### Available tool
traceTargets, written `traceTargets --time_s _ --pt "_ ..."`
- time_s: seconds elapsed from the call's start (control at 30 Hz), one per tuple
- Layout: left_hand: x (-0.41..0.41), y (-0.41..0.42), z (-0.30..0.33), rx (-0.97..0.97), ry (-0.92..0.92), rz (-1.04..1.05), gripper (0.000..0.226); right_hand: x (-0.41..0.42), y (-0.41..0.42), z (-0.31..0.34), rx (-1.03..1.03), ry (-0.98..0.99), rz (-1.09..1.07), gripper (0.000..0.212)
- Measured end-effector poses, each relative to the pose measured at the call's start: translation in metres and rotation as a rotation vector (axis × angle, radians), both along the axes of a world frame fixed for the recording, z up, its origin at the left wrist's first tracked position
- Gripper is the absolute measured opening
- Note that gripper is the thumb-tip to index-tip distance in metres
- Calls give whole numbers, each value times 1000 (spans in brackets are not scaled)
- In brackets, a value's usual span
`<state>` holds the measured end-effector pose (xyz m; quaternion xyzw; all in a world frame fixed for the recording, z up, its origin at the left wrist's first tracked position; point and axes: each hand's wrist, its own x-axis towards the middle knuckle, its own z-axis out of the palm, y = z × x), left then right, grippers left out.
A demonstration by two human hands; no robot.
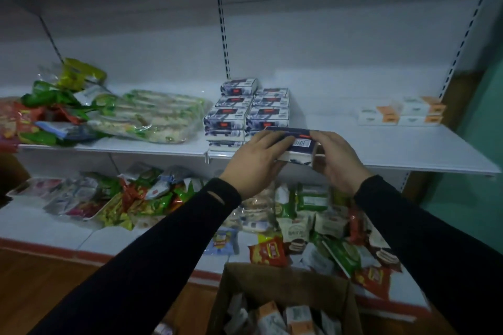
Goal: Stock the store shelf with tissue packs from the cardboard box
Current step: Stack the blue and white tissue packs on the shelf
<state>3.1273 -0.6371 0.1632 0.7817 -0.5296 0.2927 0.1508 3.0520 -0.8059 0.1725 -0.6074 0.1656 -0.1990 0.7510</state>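
2 hands, left hand (254, 160) and right hand (337, 159), grasp 1 tissue pack (295, 145) above the shelf (408, 149) front edge.

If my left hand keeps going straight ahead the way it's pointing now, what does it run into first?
Most likely the blue tissue stack on the shelf. The left hand, gripping the tissue pack, points straight toward it, though depth is hard to judge.
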Motion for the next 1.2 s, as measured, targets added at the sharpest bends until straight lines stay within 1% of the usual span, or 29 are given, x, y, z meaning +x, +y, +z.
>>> traceTargets --time_s 0.07,0.13,0.17,0.27,0.33,0.53,0.67,0.77,0.8,0.93,1.0,1.2 --pt "15 -6 17 -17 -56 0 46 9 -9 10 -58 -20 28 23" --pt "34 -13 35 -52 -68 28 43 20 -23 15 -182 9 10 30" --pt "45 -17 44 -71 -67 43 43 25 -32 14 -308 44 -15 34" --pt "81 -30 64 -81 -44 99 45 39 -59 0 -796 170 -71 45" --pt "110 -44 71 -49 2 151 44 50 -80 -14 -995 251 -73 55" --pt "198 -101 66 25 108 248 42 81 -139 -53 -1302 550 -20 71" --pt "239 -134 66 19 95 298 44 94 -157 -68 -1342 734 24 77" --pt "255 -146 62 134 106 487 53 97 -157 -72 -1362 729 11 77" --pt "257 -148 60 171 128 519 55 97 -157 -72 -1365 724 5 77" --pt "262 -154 51 217 220 508 57 95 -156 -71 -1378 726 -2 76" --pt "264 -154 50 226 265 530 55 95 -156 -71 -1385 730 -2 76" --pt "269 -152 55 233 308 550 48 95 -155 -71 -1377 737 -6 77"
